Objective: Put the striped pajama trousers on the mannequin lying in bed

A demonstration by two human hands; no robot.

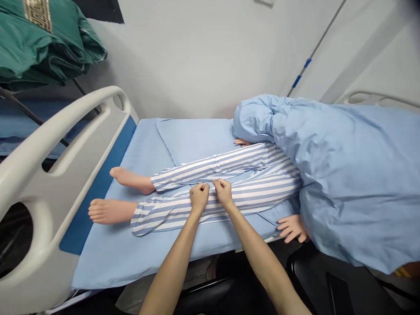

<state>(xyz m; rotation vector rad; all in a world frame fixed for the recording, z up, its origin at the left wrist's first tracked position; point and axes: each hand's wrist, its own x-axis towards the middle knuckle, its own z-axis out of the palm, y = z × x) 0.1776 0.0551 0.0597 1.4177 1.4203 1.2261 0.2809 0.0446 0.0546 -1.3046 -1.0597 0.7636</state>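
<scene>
A manikin lies on the bed in blue-and-white striped trousers [264,191], its bare feet toward the left, the nearer foot [113,211] lying toes up. My left hand [199,197] is closed at the upper edge of the nearer trouser leg, around the knee or shin. Just to its right, my right hand [223,192] is closed on the same leg, with a small gap between the two fists. Both appear to pinch the trouser fabric; the cloth inside the fingers is hidden. A manikin hand [292,228] sticks out below the bunched blue quilt [361,172].
A pale bed footboard [61,166] stands at the left end of the light blue sheet [103,259]. Green folded cloth [45,46] is at upper left. A thin pole [304,69] leans by the wall. A black chair [330,276] sits at lower right beside the bed.
</scene>
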